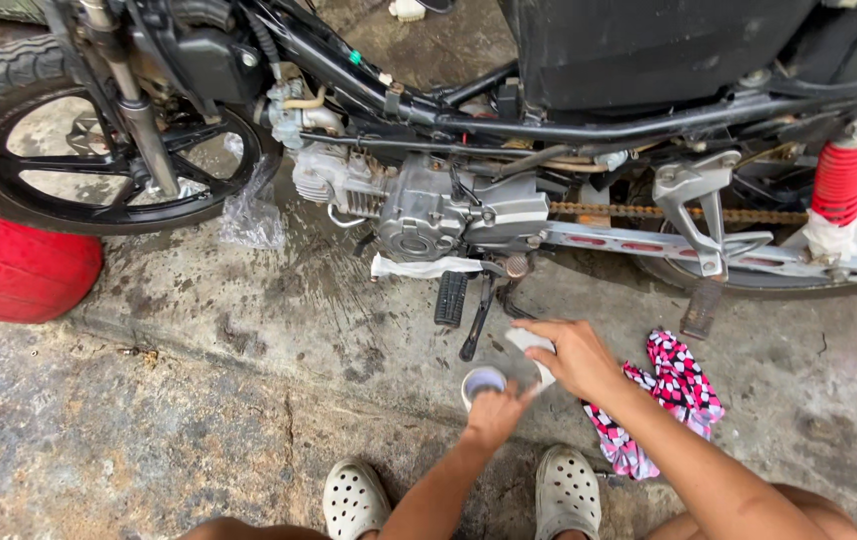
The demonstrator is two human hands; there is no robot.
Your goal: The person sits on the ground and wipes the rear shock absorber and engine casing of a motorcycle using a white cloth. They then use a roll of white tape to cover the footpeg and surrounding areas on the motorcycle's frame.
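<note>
Left hand (494, 412) fingers grip upright tin (483, 381), mouth upward; right hand (577, 356) fingers seemingly pinch cloth (532, 343).

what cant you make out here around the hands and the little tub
- Small round tub: head view, contents too small to tell; left hand covers its near side.
- Pale piece under the right hand: mostly hidden, kind unclear.
- Patterned rag: partly behind the right forearm.
- Motorcycle: top cut off by the upper edge.

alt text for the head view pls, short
A squatting person's left hand holds a small round tin while the right hand holds a pale cloth beside it, on wet concrete before a stripped motorcycle. A pink-checked rag lies to the right.
</note>
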